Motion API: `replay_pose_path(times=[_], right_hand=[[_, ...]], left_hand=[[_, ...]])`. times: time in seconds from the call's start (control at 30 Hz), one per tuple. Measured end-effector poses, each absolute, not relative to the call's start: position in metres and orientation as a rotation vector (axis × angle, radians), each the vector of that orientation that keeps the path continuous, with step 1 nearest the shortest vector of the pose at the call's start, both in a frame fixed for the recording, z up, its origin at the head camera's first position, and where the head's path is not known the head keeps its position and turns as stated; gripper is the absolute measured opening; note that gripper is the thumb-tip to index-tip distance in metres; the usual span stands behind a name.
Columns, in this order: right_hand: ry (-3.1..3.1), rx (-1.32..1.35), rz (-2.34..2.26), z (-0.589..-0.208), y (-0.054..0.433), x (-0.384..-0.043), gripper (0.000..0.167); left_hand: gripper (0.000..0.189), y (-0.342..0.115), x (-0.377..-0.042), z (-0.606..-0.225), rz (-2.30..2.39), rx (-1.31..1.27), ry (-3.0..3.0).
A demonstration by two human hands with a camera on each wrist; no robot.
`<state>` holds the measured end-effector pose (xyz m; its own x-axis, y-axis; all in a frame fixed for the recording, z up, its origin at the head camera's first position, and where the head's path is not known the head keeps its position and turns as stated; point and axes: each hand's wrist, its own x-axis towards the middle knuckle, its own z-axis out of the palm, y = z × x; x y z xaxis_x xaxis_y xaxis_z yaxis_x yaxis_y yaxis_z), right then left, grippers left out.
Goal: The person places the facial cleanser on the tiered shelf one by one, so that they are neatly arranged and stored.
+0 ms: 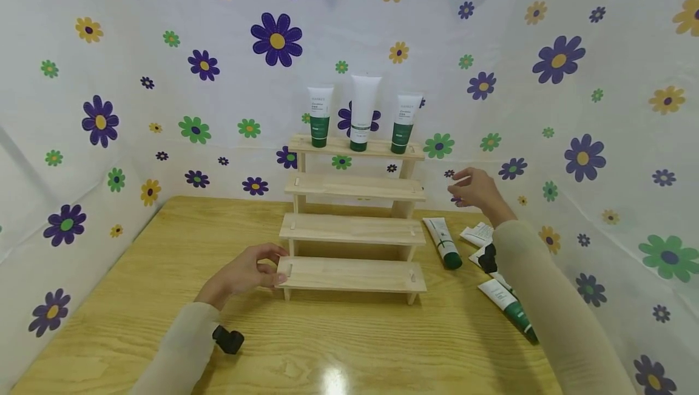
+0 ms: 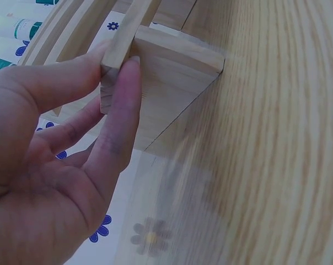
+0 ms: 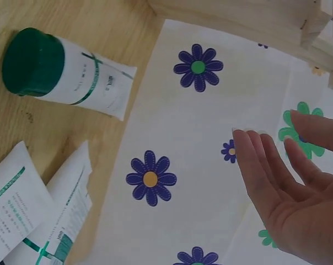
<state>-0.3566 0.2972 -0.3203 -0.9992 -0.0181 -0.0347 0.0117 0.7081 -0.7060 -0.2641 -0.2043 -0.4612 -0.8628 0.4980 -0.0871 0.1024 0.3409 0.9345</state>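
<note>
A stepped wooden display rack (image 1: 355, 231) stands on the table. My left hand (image 1: 246, 275) pinches the left end of its lowest shelf (image 2: 119, 61) between thumb and fingers. Off the rack's right side, my right hand (image 1: 476, 192) is in the air with loosely bent fingers and nothing in it. On the top shelf stand three tubes, cap down: a white and green one (image 1: 320, 117) at the left, a taller mostly white one (image 1: 364, 110) in the middle, and another white and green one (image 1: 405, 122) at the right.
Right of the rack, a white tube with a green cap (image 1: 443, 243) lies on the wood-grain table (image 1: 338, 334). Several more tubes (image 1: 508, 307) lie nearer my right forearm, partly hidden by it. Flower-printed sheeting (image 1: 338, 31) hangs behind and at both sides.
</note>
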Motion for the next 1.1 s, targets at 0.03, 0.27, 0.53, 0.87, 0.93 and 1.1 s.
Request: replay_pose_path(times=[0.03,0.27,0.53,0.87,0.93,1.1], right_hand=[[2.850,-0.001,-1.181,-0.324,0.299,-0.356,0.051],[2.767,-0.002,-1.113,-0.348,0.306,-0.352,0.049],[2.833,-0.062,-0.843,-0.381,0.316,-0.345,0.048],[2.821,0.009,-0.845,-0.408,0.321,-0.342,0.046],[2.807,0.027,-0.855,-0.411,0.321,-0.342,0.046],[2.778,0.061,-0.863,-0.416,0.320,-0.342,0.046]], left_hand=[[0.063,-0.204,-0.264,-0.461,1.532,0.536,2.250],[0.061,-0.205,-0.264,-0.460,1.525,0.540,2.255],[0.062,-0.205,-0.265,-0.461,1.521,0.525,2.269],[0.062,-0.205,-0.263,-0.462,1.535,0.515,2.257],[0.062,-0.205,-0.263,-0.462,1.530,0.515,2.261],[0.062,-0.204,-0.263,-0.461,1.532,0.524,2.253]])
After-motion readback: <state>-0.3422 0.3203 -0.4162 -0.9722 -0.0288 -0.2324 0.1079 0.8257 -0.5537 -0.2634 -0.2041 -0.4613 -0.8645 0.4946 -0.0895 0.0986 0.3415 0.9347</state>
